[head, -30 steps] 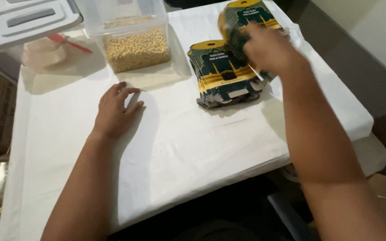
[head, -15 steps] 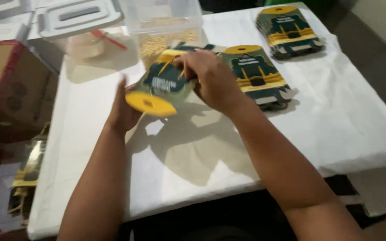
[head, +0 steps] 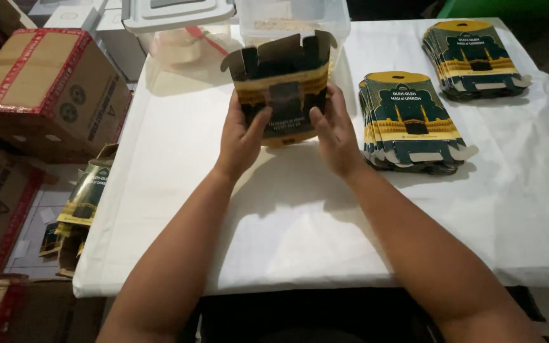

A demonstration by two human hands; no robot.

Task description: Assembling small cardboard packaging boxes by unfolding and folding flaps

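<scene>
Carton blank (head: 282,95), dark green with a yellow band, is now held upright above the bench (head: 300,216), popped open into a box shape with its top flaps standing up. A second ago the right hand was reaching to the nearer stack while the left lay flat on the cloth; half a second ago both had a flat blank between them. So one blank has come off the pile and gone from flat to opened, which I judge puts the folding at its start, with the flaps not yet tucked.

Left hand (head: 239,136) grips the carton's left side, thumb on the front panel; right hand (head: 335,133) clasps the right side the same way.

Just right of the hands lies a stack of flat blanks (head: 408,124), and a second stack (head: 474,60) sits farther back to the right. Behind the carton stands a clear plastic tub (head: 293,22), its contents hard to tell. Off the bench's left edge are taped cardboard boxes (head: 46,89) and some blanks on the floor (head: 81,203).
</scene>
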